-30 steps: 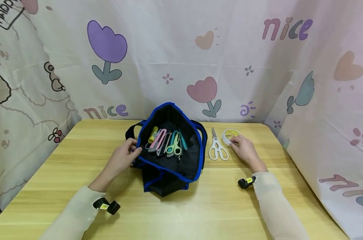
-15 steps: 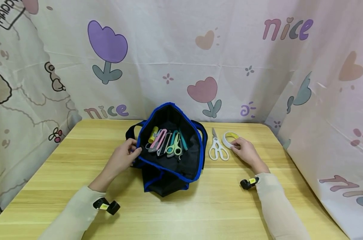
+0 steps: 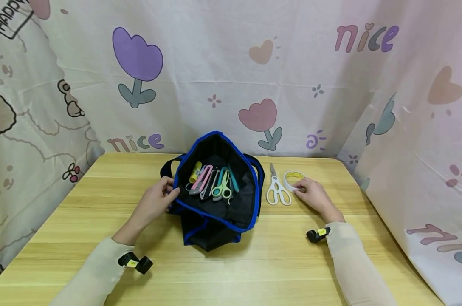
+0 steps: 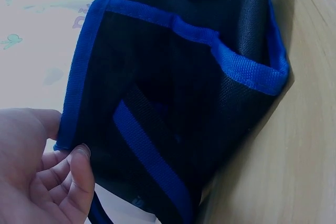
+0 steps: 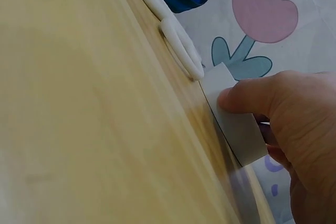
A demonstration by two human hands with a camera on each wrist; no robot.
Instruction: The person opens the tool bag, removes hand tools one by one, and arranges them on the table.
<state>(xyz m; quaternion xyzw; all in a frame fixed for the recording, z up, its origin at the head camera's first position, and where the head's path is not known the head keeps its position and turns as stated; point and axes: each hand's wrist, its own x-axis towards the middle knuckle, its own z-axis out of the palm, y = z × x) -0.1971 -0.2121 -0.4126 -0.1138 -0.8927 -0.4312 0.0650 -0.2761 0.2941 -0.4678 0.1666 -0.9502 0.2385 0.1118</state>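
Observation:
A black fabric bag [image 3: 238, 208] with blue trim stands with its mouth spread toward me. My left hand [image 3: 157, 198] pinches its blue-edged rim at the left side; in the left wrist view, thumb and fingers close over the blue edging [image 4: 79, 87]. Inside the bag lie a yellow glue stick [image 3: 195, 172], a pink utility knife [image 3: 202, 178], small green-handled scissors [image 3: 225, 187] and other stationery. To the right, my right hand [image 3: 314, 196] pinches a roll of white tape [image 3: 288, 183]. The right wrist view has the thumb on the tape's outer face, fingers partly hidden behind it.
White-handled scissors [image 3: 278, 191] lie on the wooden table [image 3: 261, 267] between the bag and the tape. The bag's strap handles [image 3: 258, 168] stick out at both sides. A printed cloth [image 3: 200, 63] hangs behind the table and along its sides.
My right hand has shifted slightly right and toward me, its fingers now drawn in at the tape's near edge. The left hand and the bag have stayed in place.

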